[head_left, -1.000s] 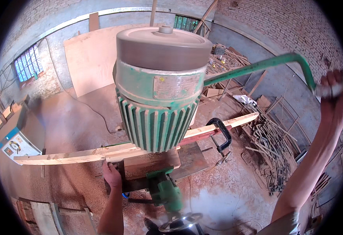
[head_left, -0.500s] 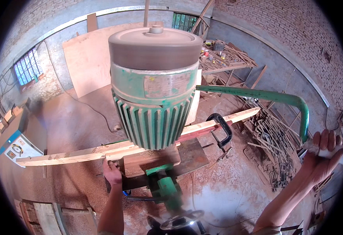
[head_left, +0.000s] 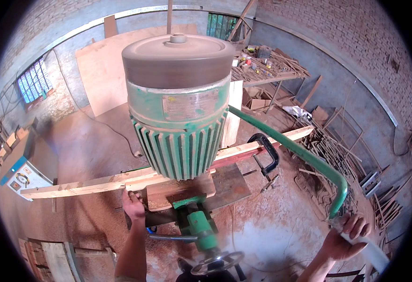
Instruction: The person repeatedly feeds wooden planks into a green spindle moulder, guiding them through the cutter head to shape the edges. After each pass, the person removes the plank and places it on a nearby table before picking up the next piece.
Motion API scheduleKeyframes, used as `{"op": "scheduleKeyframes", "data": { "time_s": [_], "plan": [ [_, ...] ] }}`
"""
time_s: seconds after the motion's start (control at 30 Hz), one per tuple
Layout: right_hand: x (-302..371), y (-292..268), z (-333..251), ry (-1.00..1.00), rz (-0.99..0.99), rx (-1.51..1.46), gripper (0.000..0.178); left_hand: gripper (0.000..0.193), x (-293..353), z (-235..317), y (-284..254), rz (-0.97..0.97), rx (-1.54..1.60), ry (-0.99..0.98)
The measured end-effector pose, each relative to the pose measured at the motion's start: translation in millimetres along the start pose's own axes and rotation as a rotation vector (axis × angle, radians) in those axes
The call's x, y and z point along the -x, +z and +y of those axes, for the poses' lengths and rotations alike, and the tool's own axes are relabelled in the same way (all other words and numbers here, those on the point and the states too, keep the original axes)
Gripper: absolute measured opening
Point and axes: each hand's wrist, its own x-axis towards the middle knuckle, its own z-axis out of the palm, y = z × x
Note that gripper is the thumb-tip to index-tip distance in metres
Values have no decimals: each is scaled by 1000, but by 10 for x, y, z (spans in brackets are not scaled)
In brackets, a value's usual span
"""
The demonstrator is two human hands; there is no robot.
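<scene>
A green drilling machine with a ribbed motor [head_left: 177,141] stands upright before me, its brown drum-shaped top [head_left: 177,63] over a pale piece of wood [head_left: 145,180]. My left hand [head_left: 133,207] is closed at the left end of this piece, fingertips partly hidden. In front of it a reddish-brown wooden block [head_left: 168,193] sits against a green clamp [head_left: 201,223]. My right hand [head_left: 346,239] is wrapped round the pale grip of a bent green lever [head_left: 304,157] that runs out from the machine. The cutting end below the motor is hidden.
A long wooden fence [head_left: 74,189] crosses behind the work, held by a black C-clamp [head_left: 269,152]. Nearer me is a metal handwheel [head_left: 217,263]. A white and blue cabinet [head_left: 25,176] stands left; a cluttered bench [head_left: 271,75] and scrap-wood piles [head_left: 333,145] lie right.
My right hand has pulled the lever down and toward me, to the left. The motor has shifted slightly left. My left hand stays at the wood almost unmoved.
</scene>
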Motion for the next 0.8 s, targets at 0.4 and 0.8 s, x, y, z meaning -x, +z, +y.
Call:
{"op": "scheduleKeyframes", "data": {
  "time_s": [0.4, 0.8],
  "plan": [
    [1241, -879, -20, 288, 85, 239, 31, 29, 7, 76, 39, -39, 182, 12],
    [-1046, 277, 33, 36, -71, -44, 44, 26, -61, 354, 70, 92, 95, -209]
  ]
}}
